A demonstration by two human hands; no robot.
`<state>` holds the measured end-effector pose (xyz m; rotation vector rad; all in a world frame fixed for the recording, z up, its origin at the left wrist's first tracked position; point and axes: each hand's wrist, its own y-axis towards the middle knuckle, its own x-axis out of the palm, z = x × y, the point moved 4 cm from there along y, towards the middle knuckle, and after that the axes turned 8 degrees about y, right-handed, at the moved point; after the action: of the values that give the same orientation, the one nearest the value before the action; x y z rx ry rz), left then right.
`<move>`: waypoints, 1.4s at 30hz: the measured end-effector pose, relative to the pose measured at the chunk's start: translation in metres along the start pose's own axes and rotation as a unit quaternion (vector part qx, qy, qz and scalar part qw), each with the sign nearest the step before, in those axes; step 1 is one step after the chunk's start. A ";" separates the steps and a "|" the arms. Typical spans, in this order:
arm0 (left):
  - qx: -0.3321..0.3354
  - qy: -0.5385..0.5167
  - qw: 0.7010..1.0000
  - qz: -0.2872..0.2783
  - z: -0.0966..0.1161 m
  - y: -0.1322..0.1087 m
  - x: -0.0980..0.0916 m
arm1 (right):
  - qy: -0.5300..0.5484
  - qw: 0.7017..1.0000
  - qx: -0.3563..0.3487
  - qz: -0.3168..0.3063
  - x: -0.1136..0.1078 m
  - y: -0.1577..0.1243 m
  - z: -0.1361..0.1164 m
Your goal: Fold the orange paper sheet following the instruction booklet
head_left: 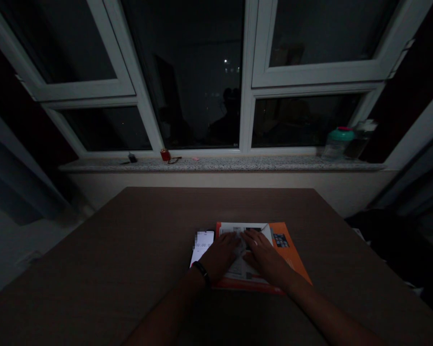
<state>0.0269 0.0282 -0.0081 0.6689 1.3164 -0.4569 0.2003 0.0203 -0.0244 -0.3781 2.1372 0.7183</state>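
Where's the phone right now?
In the head view, the lit phone lies on the table, just left of the orange booklet, beside the left hand.

The phone (202,247) screen shows a timer-like row of zeros and colons; print on the orange booklet (292,254) is too small to read.

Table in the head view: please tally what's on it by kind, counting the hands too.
Lit smartphone: 1
White printed paper: 1
Orange printed cover: 1
Hands: 2 (left hand, right hand)
Total: 5
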 end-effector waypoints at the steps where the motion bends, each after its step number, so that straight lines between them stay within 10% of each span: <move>1: 0.000 -0.004 1.000 0.001 -0.001 0.000 0.001 | -0.005 1.000 -0.003 -0.002 0.000 0.000 0.000; 42: -0.006 -0.034 0.999 -0.020 -0.006 -0.001 0.010 | -0.006 0.999 0.005 -0.035 -0.005 -0.016 0.001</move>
<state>0.0239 0.0318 -0.0188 0.6133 1.2690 -0.4987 0.2115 0.0083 -0.0267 -0.4399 2.1047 0.6691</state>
